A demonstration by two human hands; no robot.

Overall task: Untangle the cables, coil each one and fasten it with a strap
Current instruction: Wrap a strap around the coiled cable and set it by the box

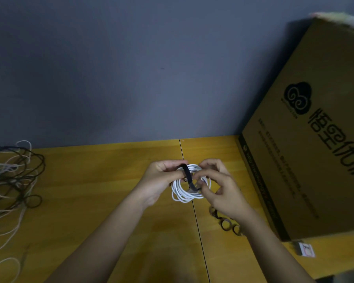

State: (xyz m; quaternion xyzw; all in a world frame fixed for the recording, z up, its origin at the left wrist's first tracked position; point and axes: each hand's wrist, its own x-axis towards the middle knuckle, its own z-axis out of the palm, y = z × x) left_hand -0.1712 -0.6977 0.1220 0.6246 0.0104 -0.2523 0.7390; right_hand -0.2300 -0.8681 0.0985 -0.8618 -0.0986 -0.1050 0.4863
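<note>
A coiled white cable (pixel 181 193) hangs just above the wooden table (pixel 102 180), held between both hands. My left hand (pixel 161 180) grips the coil's upper left side, thumb on top. A black strap (pixel 187 174) runs over the top of the coil and down through its middle. My right hand (pixel 219 186) pinches the strap's lower end beside the coil's right side. A tangle of black and white cables (pixel 10 180) lies at the table's left edge.
A big cardboard box (pixel 307 150) with printed lettering stands at the right, close to my right hand. Several small rolled straps (pixel 227 223) lie on the table under my right wrist. A small white card (pixel 306 250) lies near the box's front corner. A grey wall rises behind.
</note>
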